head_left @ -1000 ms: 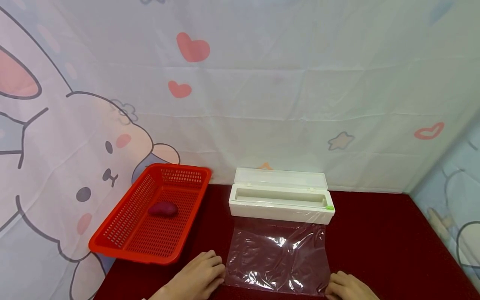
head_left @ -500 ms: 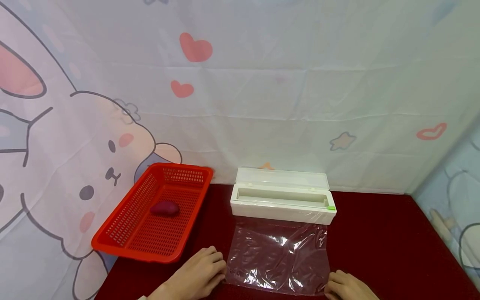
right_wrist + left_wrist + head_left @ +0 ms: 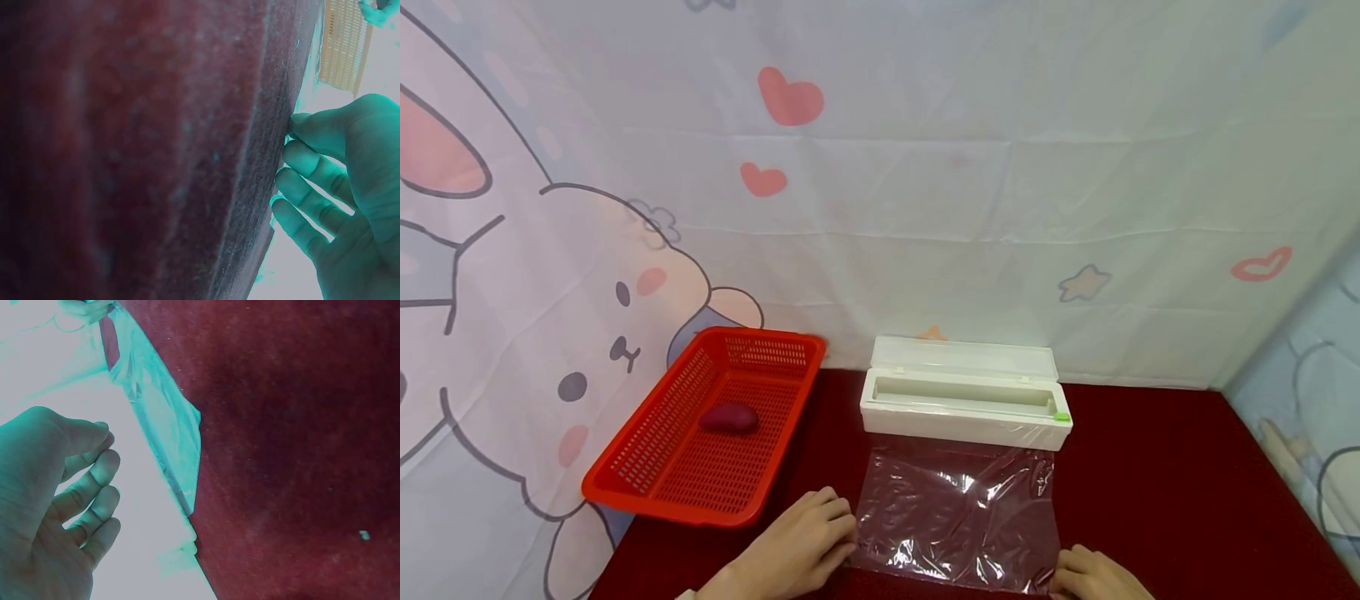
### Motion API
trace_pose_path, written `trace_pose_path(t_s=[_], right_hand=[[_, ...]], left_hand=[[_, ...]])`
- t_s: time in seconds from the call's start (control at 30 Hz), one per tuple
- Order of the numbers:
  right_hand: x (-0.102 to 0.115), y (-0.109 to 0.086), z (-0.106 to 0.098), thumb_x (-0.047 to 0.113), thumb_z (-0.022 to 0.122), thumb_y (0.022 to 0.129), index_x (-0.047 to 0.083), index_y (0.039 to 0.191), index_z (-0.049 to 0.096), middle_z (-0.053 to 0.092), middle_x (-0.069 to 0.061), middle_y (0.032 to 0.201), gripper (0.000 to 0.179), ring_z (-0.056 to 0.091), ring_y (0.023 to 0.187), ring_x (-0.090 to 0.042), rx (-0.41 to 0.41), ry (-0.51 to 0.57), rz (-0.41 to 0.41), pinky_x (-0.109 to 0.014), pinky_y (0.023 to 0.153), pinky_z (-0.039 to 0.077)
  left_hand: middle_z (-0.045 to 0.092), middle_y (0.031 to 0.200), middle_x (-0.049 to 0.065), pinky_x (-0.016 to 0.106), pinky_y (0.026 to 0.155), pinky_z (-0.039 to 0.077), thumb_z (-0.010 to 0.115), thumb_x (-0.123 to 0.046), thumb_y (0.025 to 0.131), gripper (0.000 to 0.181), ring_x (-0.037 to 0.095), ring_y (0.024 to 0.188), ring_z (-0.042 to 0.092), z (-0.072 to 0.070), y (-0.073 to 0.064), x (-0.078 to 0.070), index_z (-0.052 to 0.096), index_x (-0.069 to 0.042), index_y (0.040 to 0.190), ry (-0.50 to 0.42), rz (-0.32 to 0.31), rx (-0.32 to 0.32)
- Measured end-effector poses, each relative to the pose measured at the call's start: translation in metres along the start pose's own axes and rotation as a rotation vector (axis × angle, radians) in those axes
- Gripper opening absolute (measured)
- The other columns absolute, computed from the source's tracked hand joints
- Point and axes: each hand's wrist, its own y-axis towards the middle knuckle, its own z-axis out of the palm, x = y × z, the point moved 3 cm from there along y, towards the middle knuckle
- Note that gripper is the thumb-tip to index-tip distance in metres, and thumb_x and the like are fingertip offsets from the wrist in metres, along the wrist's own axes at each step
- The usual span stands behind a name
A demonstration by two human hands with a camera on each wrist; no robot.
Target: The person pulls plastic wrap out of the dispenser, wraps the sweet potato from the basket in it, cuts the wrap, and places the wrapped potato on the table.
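Note:
A sheet of clear cling film lies drawn out from a white cling film box toward me, shiny and slightly wrinkled. At its near left corner my left hand pinches the edge between thumb and forefinger. My right hand pinches the near right corner, its lower part cut off by the frame. In the right wrist view, the right thumb meets the forefinger at the film's edge, the other fingers loosely bent. The box's lid stands open, and a green slider sits at its front right.
Left of the film stands a red plastic basket with a purple sweet potato inside. A dark red cloth covers the table. Behind it hangs a pale printed curtain, close to the box's back.
Both hands keep their pinch on the film's near corners and hardly move. The head view has shifted slightly; box, basket and sweet potato stay put.

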Motion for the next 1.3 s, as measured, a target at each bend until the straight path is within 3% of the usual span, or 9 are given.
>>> trace_pose_path(t_s=[0.17,0.4,0.53,0.8,0.97,1.13,1.3], right_hand=[[-0.001,-0.001,0.000,0.014,0.088,0.081,0.029,0.084,0.072,0.058,0.021,0.089,0.022,0.041,0.079,0.012,0.023,0.033,0.009,-0.002,0.066,0.029],[0.000,0.002,-0.003,0.014,0.085,0.087,0.027,0.082,0.075,0.052,0.025,0.085,0.017,0.036,0.079,0.013,0.131,0.120,0.149,-0.011,0.061,0.035],[0.001,0.004,-0.003,0.014,0.084,0.088,0.027,0.080,0.075,0.049,0.026,0.082,0.017,0.034,0.077,0.013,0.154,0.121,0.186,-0.012,0.059,0.035],[0.000,0.001,0.000,0.018,0.084,0.086,0.028,0.078,0.069,0.051,0.026,0.084,0.019,0.034,0.078,0.013,0.125,0.124,0.148,-0.011,0.061,0.033],[0.000,-0.001,0.001,0.019,0.083,0.087,0.028,0.080,0.070,0.054,0.025,0.086,0.017,0.038,0.080,0.012,0.123,0.138,0.140,-0.011,0.062,0.035],[0.003,-0.001,0.000,0.018,0.086,0.083,0.028,0.080,0.068,0.056,0.024,0.086,0.020,0.040,0.080,0.011,0.078,0.087,0.078,-0.007,0.063,0.034],[0.005,0.000,-0.002,0.019,0.085,0.085,0.027,0.081,0.069,0.058,0.023,0.088,0.018,0.042,0.081,0.011,0.107,0.116,0.108,-0.011,0.062,0.038]], left_hand=[[0.059,0.087,-0.015,0.024,0.078,0.048,0.084,-0.023,0.089,0.017,0.007,0.087,0.050,-0.004,0.005,-0.003,0.067,-0.026,0.087,-0.029,-0.009,-0.021],[0.059,0.088,-0.017,0.022,0.079,0.047,0.083,-0.022,0.091,0.016,0.005,0.088,0.051,-0.008,0.013,-0.003,0.068,-0.026,0.089,-0.071,-0.036,-0.008],[0.061,0.090,-0.016,0.022,0.079,0.048,0.082,-0.021,0.093,0.013,0.006,0.091,0.054,-0.013,0.018,0.000,0.069,-0.025,0.092,-0.083,-0.047,-0.025],[0.060,0.089,-0.015,0.024,0.077,0.048,0.083,-0.018,0.091,0.017,0.007,0.089,0.054,-0.025,0.027,0.007,0.068,-0.025,0.091,-0.072,-0.042,-0.075],[0.060,0.090,-0.014,0.025,0.077,0.048,0.083,-0.019,0.092,0.016,0.008,0.089,0.053,-0.033,0.033,0.013,0.068,-0.025,0.092,-0.066,-0.065,-0.067],[0.061,0.090,-0.013,0.027,0.077,0.047,0.082,-0.019,0.092,0.015,0.009,0.090,0.054,-0.045,0.038,0.020,0.068,-0.024,0.092,-0.052,-0.085,-0.073],[0.063,0.091,-0.011,0.028,0.077,0.048,0.082,-0.018,0.093,0.014,0.010,0.091,0.054,-0.060,0.042,0.028,0.069,-0.023,0.093,-0.060,-0.122,-0.075]])
